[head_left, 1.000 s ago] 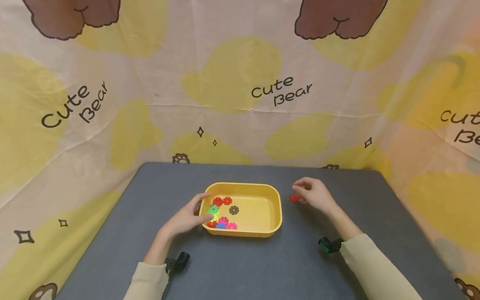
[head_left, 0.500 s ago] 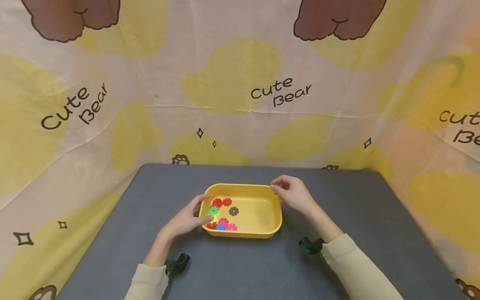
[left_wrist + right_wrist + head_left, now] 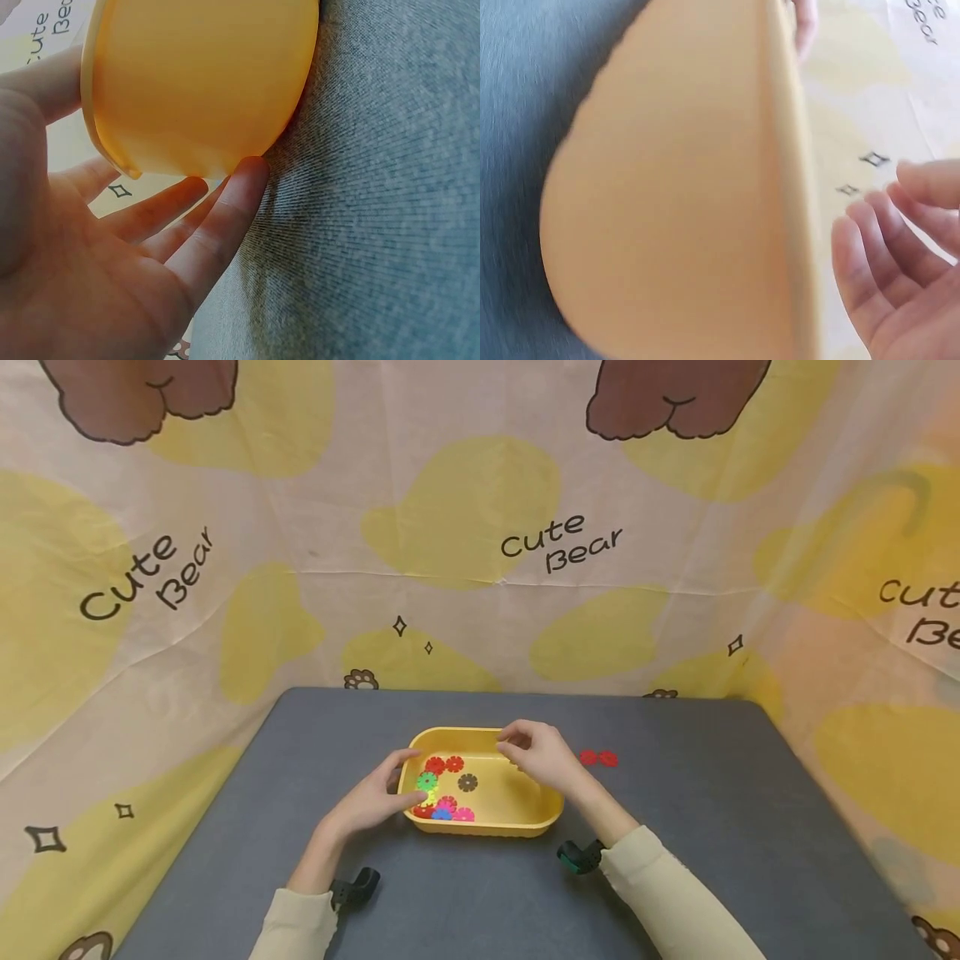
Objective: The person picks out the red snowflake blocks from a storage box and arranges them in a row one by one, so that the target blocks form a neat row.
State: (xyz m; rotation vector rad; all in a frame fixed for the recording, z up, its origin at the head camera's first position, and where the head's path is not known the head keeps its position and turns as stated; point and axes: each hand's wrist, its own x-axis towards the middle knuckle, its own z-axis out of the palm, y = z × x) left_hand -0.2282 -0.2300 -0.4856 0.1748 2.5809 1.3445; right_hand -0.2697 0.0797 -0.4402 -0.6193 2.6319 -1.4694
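**A low reach could jostle things**

Our right hand (image 3: 545, 760), fingers loosely bent around nothing we can see, hovers over the yellow tray (image 3: 480, 829) on the tabletop (image 3: 465, 893); dipping too soon could bump its rim and shift the discs (image 3: 427, 781). Our left hand (image 3: 371, 797) grips the left end. The tray faces up, long axis left to right.

Tray (image 3: 495, 802) on desk (image 3: 465, 902); discs (image 3: 427, 781) in tray's left half; two more discs (image 3: 608, 759) on desk, right of tray; left grip (image 3: 371, 793) at tray's left rim, right grip (image 3: 543, 756) over its right half.
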